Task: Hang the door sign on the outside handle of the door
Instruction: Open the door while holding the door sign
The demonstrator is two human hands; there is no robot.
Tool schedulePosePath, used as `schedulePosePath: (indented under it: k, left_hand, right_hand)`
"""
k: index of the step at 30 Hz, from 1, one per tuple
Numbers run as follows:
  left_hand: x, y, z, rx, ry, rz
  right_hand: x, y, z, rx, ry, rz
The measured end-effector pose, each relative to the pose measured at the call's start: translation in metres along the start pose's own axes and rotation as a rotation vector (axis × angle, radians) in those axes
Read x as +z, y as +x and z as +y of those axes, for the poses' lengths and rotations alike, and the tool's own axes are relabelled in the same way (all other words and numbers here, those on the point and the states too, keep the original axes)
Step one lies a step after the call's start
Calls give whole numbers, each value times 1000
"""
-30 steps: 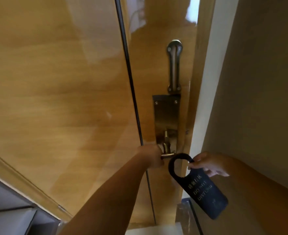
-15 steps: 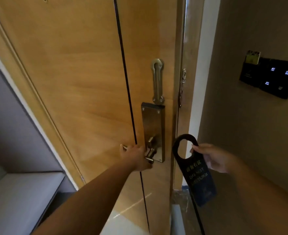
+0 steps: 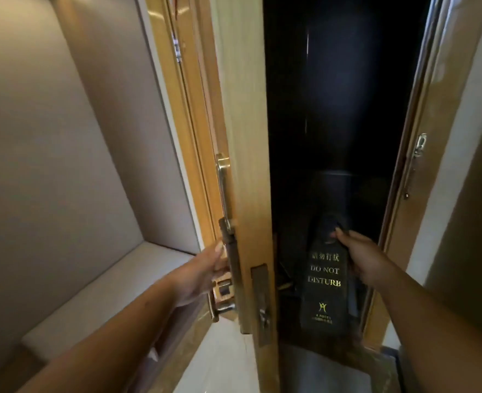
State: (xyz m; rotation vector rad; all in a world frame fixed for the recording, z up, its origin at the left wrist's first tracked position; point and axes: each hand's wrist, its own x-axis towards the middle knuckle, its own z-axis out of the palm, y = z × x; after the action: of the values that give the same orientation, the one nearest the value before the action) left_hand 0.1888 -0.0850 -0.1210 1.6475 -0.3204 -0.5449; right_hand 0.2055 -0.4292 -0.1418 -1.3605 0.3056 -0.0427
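The wooden door (image 3: 249,165) stands pulled open towards me, its edge facing the camera. My left hand (image 3: 202,275) is closed around the inside lever handle (image 3: 220,306) by the brass lock plate. My right hand (image 3: 360,258) holds the black door sign (image 3: 324,282), lettered "DO NOT DISTURB" in gold, upright in the dark opening to the right of the door edge. Its hook end points up beside my fingertips. The outside handle is hard to make out; only a dim shape shows low behind the door edge.
A brass swing-bar guard (image 3: 224,191) sits on the door above my left hand. The latch plate (image 3: 261,304) is on the door edge. The door frame (image 3: 404,180) with its guard catch (image 3: 420,144) bounds the opening on the right. A padded bench recess (image 3: 98,293) lies left.
The door was shut before and has swung open towards me, pulled by my left hand. My right hand has carried the sign into the dark opening.
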Motion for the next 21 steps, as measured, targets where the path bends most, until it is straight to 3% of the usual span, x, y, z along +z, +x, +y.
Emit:
schedulePosePath:
  k: [2,10,12,15,18,21]
  left_hand:
    - [-24,-24,6,52,-113,72]
    - [-78,-113,21,192,-200,406]
    - [-84,-130,22,215,-233,582]
    - [-100,-150,23,266,-332,990]
    - [-118,-169,32,373,-487,1089]
    - [-139,-180,44,359,-345,1249]
  right_hand:
    - [26,11,1,-14,-60,-68]
    - [134,35,-6,-107,-208,-348]
    - [156,38,-2,-116,-224,-411]
    - [184,42,6,-181,-279,-457]
    - [212,42,12,-256,-341,-460]
    - [239,43,16,-240,-321,-469]
